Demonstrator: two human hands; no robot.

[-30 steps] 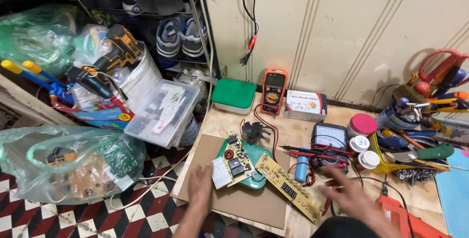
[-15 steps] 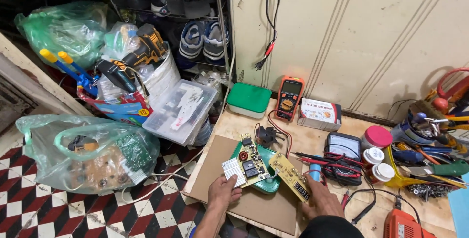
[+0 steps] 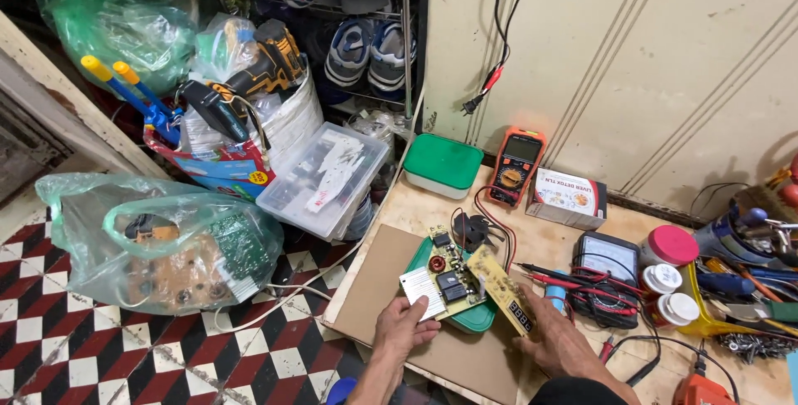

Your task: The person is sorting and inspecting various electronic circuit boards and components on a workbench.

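Workbench [image 3: 582, 247], plywood top: fills the view from 3 to 6 o'clock.

Clear plastic bag [image 3: 158, 243] of scrap boards: on the checkered floor at 9 o'clock.

Cardboard sheet [image 3: 374, 289]: flat on the bench at 6 o'clock, under the work.

Clear plastic parts box [image 3: 320, 176]: off the bench edge, toward 10 o'clock of the work.

Green-lidded box [image 3: 442, 166]: at the wall, 12 o'clock of the work.

Orange multimeter [image 3: 515, 166]: just beside the green-lidded box on its 3 o'clock side, red and black leads trailing down toward the boards.

Analogue meter [image 3: 605, 257]: 3 o'clock of the work, probes lying across it.

Main circuit board [image 3: 445, 276], with copper coil and black relays: lies on a green tray on the cardboard, centre of the bench.

Narrow display board [image 3: 499, 289], tan: angled off the main board's 4 o'clock side, touching it.

My left hand [image 3: 403, 330]: at 7 o'clock of the main board, fingers pinching its white near corner.

My right hand [image 3: 561, 343]: at 5 o'clock, fingers closed on the lower end of the narrow display board.
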